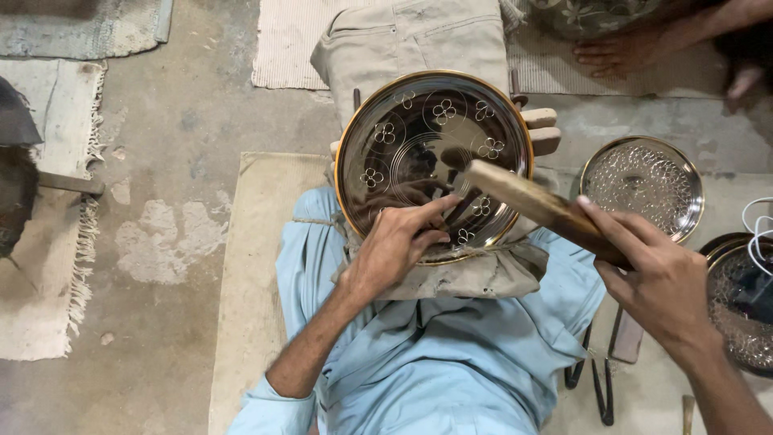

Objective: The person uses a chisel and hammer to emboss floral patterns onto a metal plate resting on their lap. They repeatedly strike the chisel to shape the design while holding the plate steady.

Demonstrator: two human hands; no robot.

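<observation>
1. The engraved metal plate (431, 153) leans tilted on your lap, propped on a padded cloth bundle (475, 274) so that its polished face turns up toward you. It has a golden rim and small four-petal flowers cut into it; I count about seven.

2. Your left hand (398, 246) rests on the lower edge of the plate with the fingers pinched together, seemingly around a thin engraving tool. The tool itself is hidden, so you cannot tell its shape. The heel of the hand seems braced on the plate to steady the point.

3. Your right hand (656, 278) is closed around the handle of a wooden mallet (531, 201). Its head hangs just over the plate, right of your left fingers, apparently poised above the pinched tool.

4. Beyond the plate, two toes (541, 129) press against its far rim, likely holding it from sliding.

5. Right of the plate lies one finished patterned silver plate (642, 185) on the floor. Further right sits a second patterned dish (737, 302), partly cut off, with a white cord (758, 229) over it.

6. Below the mallet hand, dark metal tools (600, 379) lie on the mat (241, 282), near at hand.

7. Far beyond the plate, another person's bare foot (616, 52) rests on a rug.
</observation>
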